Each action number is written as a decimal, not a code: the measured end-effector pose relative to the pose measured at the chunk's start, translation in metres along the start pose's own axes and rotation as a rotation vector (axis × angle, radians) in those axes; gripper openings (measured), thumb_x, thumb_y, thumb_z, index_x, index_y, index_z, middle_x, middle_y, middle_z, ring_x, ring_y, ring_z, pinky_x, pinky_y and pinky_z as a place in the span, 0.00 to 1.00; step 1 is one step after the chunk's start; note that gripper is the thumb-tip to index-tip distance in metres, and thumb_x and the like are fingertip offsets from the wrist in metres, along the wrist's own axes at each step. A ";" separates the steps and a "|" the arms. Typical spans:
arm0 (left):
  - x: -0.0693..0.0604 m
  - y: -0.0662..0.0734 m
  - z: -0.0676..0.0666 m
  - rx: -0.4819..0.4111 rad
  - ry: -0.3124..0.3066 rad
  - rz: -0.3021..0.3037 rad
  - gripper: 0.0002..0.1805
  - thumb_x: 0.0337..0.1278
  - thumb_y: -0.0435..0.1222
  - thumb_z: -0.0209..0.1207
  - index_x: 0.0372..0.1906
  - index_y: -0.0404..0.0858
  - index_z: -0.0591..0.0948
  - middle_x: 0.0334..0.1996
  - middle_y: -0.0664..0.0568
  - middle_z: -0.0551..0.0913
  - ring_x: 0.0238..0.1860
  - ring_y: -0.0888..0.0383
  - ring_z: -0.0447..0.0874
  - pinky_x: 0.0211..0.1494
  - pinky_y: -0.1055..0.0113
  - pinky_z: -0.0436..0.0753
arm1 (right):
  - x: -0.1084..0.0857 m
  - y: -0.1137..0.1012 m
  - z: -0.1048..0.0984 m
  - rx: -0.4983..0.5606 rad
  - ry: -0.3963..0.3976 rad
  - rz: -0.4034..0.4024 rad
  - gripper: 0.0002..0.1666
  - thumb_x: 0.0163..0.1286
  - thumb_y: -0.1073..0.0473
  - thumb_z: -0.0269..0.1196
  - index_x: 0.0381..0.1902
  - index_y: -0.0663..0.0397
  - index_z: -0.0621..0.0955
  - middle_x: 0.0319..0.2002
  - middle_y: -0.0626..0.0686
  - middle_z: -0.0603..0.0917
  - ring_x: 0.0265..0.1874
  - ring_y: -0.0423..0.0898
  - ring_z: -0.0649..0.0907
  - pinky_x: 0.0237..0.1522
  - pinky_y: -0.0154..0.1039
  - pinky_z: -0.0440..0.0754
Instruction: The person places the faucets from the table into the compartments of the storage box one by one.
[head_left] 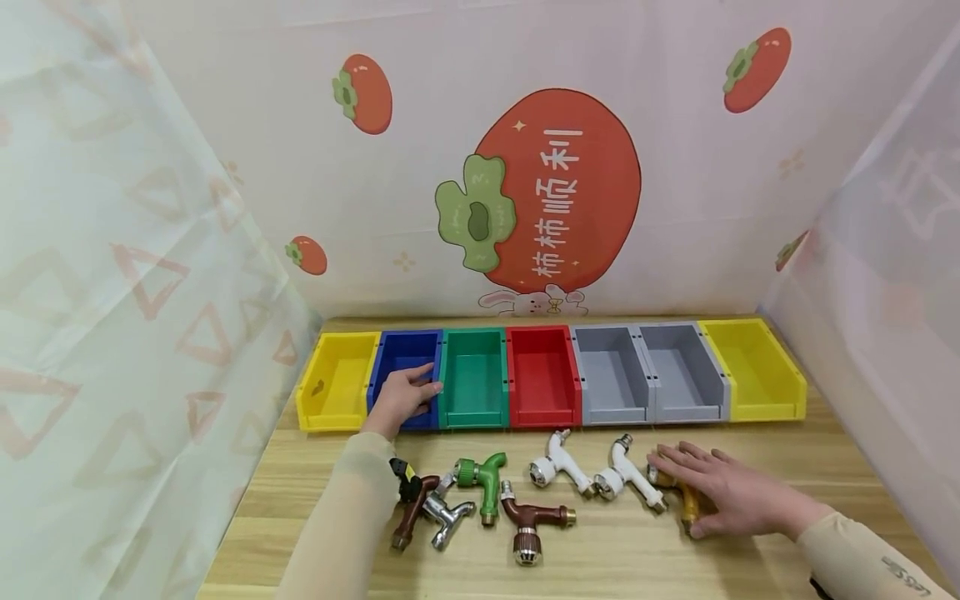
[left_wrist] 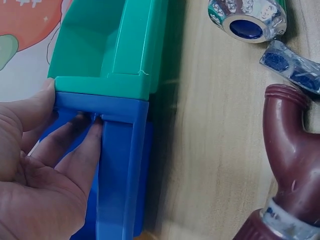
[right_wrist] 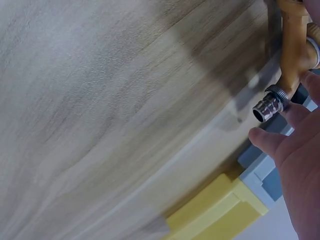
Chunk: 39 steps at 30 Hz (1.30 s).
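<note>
- We are reaching over a wooden table [head_left: 607, 571], our left sleeve [head_left: 337, 517] stretching forward and our right sleeve [head_left: 862, 554] slanting in from the right corner.
- Nearest us, one brown tap [head_left: 528, 518] is lying alone with its ribbed knob pointing our way.
- Just left of it, a chrome tap [head_left: 447, 513] is lying close beside a second brown tap [head_left: 412, 510], next to our left sleeve.
- Our right hand [head_left: 738, 496] is lying palm down over the yellow tap [head_left: 688, 504], thumb set apart, fingers spreading forward and not curling round it; that tap is lying on the table, partly hidden under the hand.
- A green tap [head_left: 487, 481] and two white taps, one [head_left: 558, 460] left of the other [head_left: 628, 477], are lying between our hands.
- Farther off, our left hand [head_left: 403, 396] is bending from the wrist toward the right and pinching the right wall of the blue bin [left_wrist: 117, 175], one digit crossing the rim, other fingertips pressing inside.
- That bin is standing second from the left, touching the green bin [head_left: 474, 418]; red [head_left: 545, 418], two grey and a yellow bin [head_left: 768, 411] are following rightward, another yellow bin [head_left: 337, 421] standing leftmost.
- Behind the row, a persimmon-printed backdrop [head_left: 675, 208] is hanging.
</note>
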<state>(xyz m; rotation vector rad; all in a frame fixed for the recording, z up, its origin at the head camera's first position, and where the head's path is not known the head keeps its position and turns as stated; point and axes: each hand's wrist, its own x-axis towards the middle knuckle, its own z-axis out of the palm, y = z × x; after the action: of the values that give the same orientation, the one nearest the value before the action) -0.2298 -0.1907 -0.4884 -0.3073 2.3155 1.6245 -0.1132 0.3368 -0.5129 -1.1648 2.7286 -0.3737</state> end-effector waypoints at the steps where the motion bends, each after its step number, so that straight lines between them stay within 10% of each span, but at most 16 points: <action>1: 0.000 0.000 0.000 0.002 0.000 0.001 0.32 0.71 0.38 0.62 0.77 0.47 0.69 0.71 0.41 0.74 0.65 0.44 0.80 0.63 0.48 0.81 | 0.000 -0.001 0.000 0.001 -0.005 0.001 0.60 0.57 0.29 0.70 0.81 0.46 0.62 0.74 0.66 0.68 0.67 0.75 0.70 0.56 0.81 0.69; 17: 0.000 -0.004 0.006 0.035 0.019 0.012 0.31 0.72 0.39 0.62 0.76 0.49 0.70 0.70 0.43 0.75 0.64 0.46 0.80 0.62 0.49 0.82 | 0.000 -0.001 -0.001 -0.045 -0.007 -0.089 0.55 0.56 0.45 0.76 0.79 0.42 0.65 0.73 0.65 0.69 0.61 0.69 0.79 0.51 0.74 0.78; 39: -0.001 -0.007 0.003 0.024 0.020 0.027 0.31 0.72 0.41 0.62 0.77 0.50 0.70 0.71 0.44 0.74 0.66 0.45 0.79 0.64 0.48 0.81 | 0.002 0.004 0.005 -0.075 0.069 -0.131 0.56 0.54 0.36 0.76 0.78 0.41 0.68 0.69 0.65 0.74 0.60 0.70 0.79 0.48 0.74 0.79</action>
<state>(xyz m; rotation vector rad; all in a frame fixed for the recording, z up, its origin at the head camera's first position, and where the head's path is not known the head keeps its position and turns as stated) -0.2260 -0.1899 -0.4947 -0.2901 2.3619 1.6122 -0.1155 0.3372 -0.5187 -1.3801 2.7545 -0.3367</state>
